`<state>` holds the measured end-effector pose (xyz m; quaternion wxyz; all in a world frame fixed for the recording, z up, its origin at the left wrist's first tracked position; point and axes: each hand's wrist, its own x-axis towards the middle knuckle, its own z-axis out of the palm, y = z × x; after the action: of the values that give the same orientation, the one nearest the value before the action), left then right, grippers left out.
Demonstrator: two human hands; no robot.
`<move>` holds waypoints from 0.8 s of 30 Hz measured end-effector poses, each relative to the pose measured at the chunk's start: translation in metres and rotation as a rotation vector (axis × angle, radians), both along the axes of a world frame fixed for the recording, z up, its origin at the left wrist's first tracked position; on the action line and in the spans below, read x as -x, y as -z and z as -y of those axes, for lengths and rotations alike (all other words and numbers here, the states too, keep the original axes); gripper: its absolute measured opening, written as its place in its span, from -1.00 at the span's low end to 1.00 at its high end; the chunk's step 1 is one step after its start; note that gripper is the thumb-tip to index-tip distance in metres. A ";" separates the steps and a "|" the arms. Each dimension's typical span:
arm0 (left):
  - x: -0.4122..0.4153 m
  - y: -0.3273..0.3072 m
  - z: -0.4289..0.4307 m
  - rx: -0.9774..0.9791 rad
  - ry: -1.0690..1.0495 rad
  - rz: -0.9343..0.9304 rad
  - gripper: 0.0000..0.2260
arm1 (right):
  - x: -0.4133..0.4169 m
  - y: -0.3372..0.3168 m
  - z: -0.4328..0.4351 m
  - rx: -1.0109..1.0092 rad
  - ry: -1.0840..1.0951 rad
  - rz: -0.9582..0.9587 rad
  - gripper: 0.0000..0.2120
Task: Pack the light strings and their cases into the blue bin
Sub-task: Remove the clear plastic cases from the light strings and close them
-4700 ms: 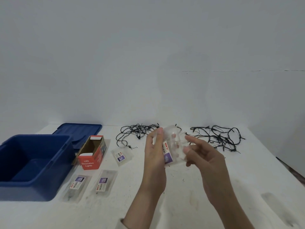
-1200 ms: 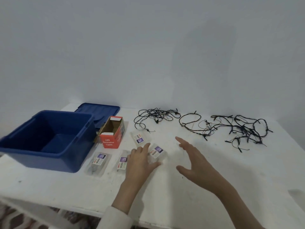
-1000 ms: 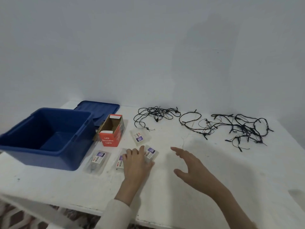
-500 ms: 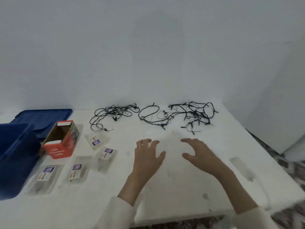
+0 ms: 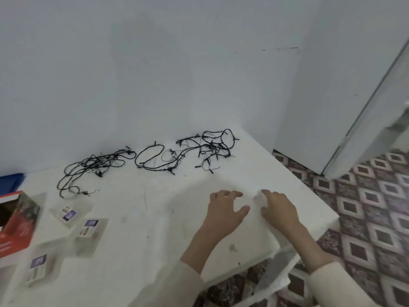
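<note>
Three black light strings lie tangled along the wall: the left string [image 5: 93, 167], the middle string [image 5: 155, 159] and the right string [image 5: 210, 147]. Clear plastic cases with purple labels lie at front left: one case [image 5: 68, 214], a second case [image 5: 89, 228] and a third case [image 5: 38, 268]. My left hand [image 5: 225, 210] hovers with bent fingers over the bare table and holds nothing. My right hand [image 5: 280, 210] is beside it, fingertips on a small pale blurred patch [image 5: 258, 198] that I cannot identify. The blue bin is out of view.
A red cardboard box [image 5: 16, 227], open on top, stands at the left edge. A sliver of the blue lid [image 5: 10, 180] shows behind it. The white table [image 5: 141, 196] ends just right of my hands, above a patterned floor [image 5: 365, 218]. A white door [image 5: 376, 107] stands at right.
The view has swung right, so the bin has left the frame. Both hands have moved right, away from the cases, toward the table's right edge.
</note>
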<state>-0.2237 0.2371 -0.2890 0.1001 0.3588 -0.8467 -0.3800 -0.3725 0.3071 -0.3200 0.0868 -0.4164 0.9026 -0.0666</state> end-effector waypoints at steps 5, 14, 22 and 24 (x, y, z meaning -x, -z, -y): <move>-0.034 -0.013 0.012 -0.300 0.021 -0.021 -0.40 | -0.038 -0.040 0.016 0.261 -0.054 0.660 -0.42; -0.139 -0.060 0.034 -0.518 -0.243 -0.464 -0.55 | -0.127 -0.100 0.068 0.423 -0.203 1.266 -0.77; -0.188 -0.103 0.036 -0.061 -0.409 -0.770 -0.75 | -0.166 -0.144 0.086 0.516 -0.063 2.001 -0.66; -0.186 -0.107 0.034 0.111 -0.419 -0.754 -0.75 | -0.174 -0.155 0.084 0.615 -0.002 2.291 -0.37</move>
<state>-0.0381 0.2031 -0.1823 0.4966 0.3531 -0.6787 -0.4101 -0.1987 0.2227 -0.1648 0.7405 -0.1182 0.2449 -0.6145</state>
